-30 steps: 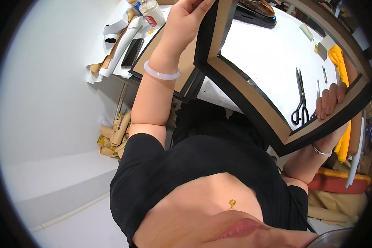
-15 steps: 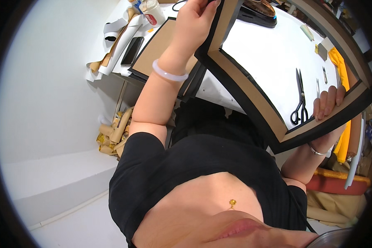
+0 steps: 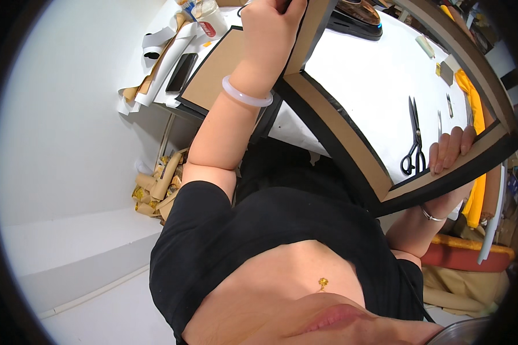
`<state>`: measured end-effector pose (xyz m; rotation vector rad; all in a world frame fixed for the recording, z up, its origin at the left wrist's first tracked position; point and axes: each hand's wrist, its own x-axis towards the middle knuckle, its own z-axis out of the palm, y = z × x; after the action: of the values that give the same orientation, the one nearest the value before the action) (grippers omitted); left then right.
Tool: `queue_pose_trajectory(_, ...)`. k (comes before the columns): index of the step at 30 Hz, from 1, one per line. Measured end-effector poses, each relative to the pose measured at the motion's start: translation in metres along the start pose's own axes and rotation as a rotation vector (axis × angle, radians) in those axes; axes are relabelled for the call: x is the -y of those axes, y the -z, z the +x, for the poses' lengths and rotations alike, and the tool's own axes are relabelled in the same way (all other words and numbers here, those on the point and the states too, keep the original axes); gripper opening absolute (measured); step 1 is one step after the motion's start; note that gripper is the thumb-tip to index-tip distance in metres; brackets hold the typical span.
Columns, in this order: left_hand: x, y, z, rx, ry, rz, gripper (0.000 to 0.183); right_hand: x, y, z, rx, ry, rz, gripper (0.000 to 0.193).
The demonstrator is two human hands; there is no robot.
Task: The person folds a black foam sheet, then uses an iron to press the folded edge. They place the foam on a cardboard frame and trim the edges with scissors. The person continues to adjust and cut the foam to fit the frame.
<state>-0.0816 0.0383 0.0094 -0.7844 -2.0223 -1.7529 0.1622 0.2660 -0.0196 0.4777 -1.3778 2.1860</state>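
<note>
Raised in front of me is a brown board frame (image 3: 342, 132) with wide black edging and an open middle. My left hand (image 3: 270, 26) grips its left side near the upper picture edge; the fingertips are partly cut off. The fingers of my right hand (image 3: 453, 148) wrap over the near right side of the frame, with the thumb hidden beneath. Through the opening I see black-handled scissors (image 3: 415, 138) lying on the white table (image 3: 368, 69), close to my right fingers. A small pointed tool (image 3: 449, 105) lies farther off.
Left on the table are a brown board with black edges (image 3: 216, 72), a black phone (image 3: 182, 73), paper rolls (image 3: 166, 66) and a white tub (image 3: 209, 20). A dark device (image 3: 355, 23) stands at the back. Yellow material (image 3: 475, 201) hangs at right; crumpled brown paper (image 3: 155, 187) sits below left.
The frame has shifted slightly left, and both hands have moved with it, still holding on. My left wrist has turned and moved a little to the right.
</note>
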Motion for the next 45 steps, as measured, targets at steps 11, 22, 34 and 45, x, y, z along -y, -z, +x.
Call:
queue_pose_trajectory(11, 0.027, 0.006, -0.009, 0.283, 0.042, 0.020, 0.024, 0.006, 0.014, -0.007, -0.066, 0.000, 0.028, 0.031)
queue_pose_trajectory(22, 0.039, 0.003, -0.006, 0.201, 0.092, -0.025, 0.031, 0.005, 0.018, -0.005, -0.064, -0.001, 0.003, 0.031)
queue_pose_trajectory(34, 0.035, 0.004, -0.014, 0.320, 0.000, -0.285, 0.022, 0.012, 0.020, -0.007, -0.110, -0.001, 0.052, 0.031)
queue_pose_trajectory(45, 0.041, 0.020, -0.017, 0.493, 0.172, -0.470, 0.031, 0.020, 0.033, -0.009, -0.055, -0.036, 0.061, 0.032)
